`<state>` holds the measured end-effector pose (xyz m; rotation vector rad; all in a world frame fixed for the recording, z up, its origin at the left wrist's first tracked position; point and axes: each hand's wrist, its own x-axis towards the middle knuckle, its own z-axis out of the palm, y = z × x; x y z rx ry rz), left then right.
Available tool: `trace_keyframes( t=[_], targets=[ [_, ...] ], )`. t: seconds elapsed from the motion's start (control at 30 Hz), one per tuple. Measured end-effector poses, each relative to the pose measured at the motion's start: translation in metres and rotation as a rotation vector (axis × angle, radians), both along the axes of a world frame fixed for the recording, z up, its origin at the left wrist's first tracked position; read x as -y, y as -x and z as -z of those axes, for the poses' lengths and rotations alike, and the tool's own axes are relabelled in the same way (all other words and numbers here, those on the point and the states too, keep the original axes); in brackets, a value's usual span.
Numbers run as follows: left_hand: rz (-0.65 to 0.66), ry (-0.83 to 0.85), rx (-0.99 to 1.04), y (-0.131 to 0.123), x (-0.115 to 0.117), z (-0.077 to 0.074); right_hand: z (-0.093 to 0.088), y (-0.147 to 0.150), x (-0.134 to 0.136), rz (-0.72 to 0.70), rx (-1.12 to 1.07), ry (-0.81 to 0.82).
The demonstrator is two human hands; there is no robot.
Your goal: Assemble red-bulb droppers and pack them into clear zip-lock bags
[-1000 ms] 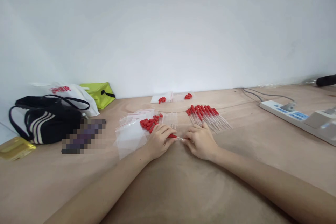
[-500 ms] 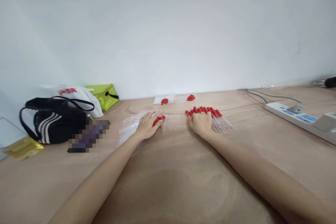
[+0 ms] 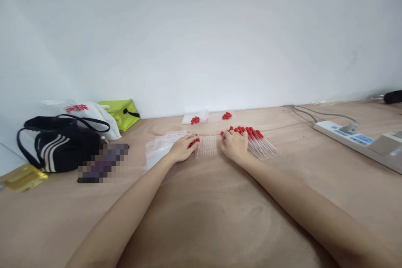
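My left hand (image 3: 183,148) lies on the loose red rubber caps (image 3: 195,141), its fingers curled and pinched on one of them. Just left of it lies a stack of clear zip bags (image 3: 159,147). A bunch of clear glass tubes (image 3: 206,146) lies between my hands. My right hand (image 3: 234,144) rests palm down on the near end of a row of assembled droppers (image 3: 261,143) with red bulbs. Its fingers lie loosely over the bulbs and hold nothing that I can see.
Two filled zip bags (image 3: 195,119) (image 3: 225,115) lie by the wall. At the left stand a black striped bag (image 3: 56,146), a white plastic bag (image 3: 84,113) and a green pouch (image 3: 121,113). A white power strip (image 3: 348,136) with cables lies at the right.
A second ago both hands held one dropper nearer to me. They have since moved away: the left onto the red caps, the right onto the dropper row, now without that dropper.
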<state>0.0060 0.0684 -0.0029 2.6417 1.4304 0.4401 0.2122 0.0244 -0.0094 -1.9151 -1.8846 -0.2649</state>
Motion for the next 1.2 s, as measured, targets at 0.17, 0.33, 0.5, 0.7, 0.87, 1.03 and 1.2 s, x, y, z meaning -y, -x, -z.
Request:
trace_keyframes(
  t=[0.17,0.33,0.5,0.7,0.87,1.03,1.2],
  targets=[
    [-0.044,-0.015,-0.006,-0.015,0.003,-0.003,-0.006,0.013,-0.001,0.016,-0.031,0.154],
    [-0.169,-0.046,-0.012,-0.026,-0.008,-0.007,-0.013,0.015,-0.011,0.092,-0.055,0.304],
    [-0.263,-0.085,-0.038,-0.035,-0.013,-0.009,-0.015,0.014,-0.018,0.111,-0.078,0.321],
    [-0.291,-0.192,-0.051,-0.041,-0.004,-0.012,-0.013,0.016,-0.019,0.1,-0.095,0.31],
    [-0.348,-0.267,-0.008,-0.041,0.003,-0.019,-0.014,0.01,-0.009,0.04,-0.095,0.288],
    [-0.087,-0.264,0.119,-0.025,0.043,-0.02,0.001,-0.021,0.016,-0.223,-0.26,0.101],
    [0.098,-0.214,0.067,-0.012,0.089,-0.006,0.02,-0.048,0.041,-0.474,-0.379,0.002]
  ],
)
